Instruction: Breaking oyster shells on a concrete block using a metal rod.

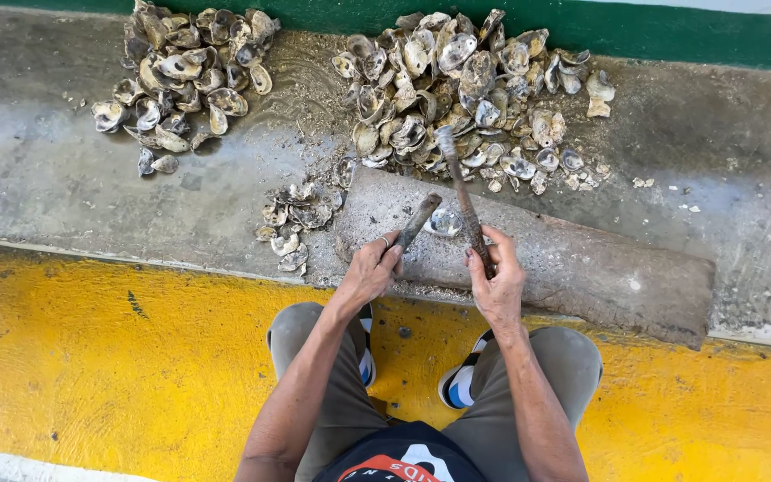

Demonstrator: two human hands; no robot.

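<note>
Concrete ledge point(64, 178): left hand point(369, 272) fingers grip a short tool point(417, 221); right hand point(497, 286) fingers clasp a rod point(461, 192).

Khaki trousers point(332, 393), black shirt point(403, 460), striped sneakers point(460, 382)

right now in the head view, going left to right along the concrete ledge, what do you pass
left pile of oyster shells → small cluster of shells → left hand gripping a short tool → single oyster on the worn wooden block → right hand holding a long rusty rod
</note>
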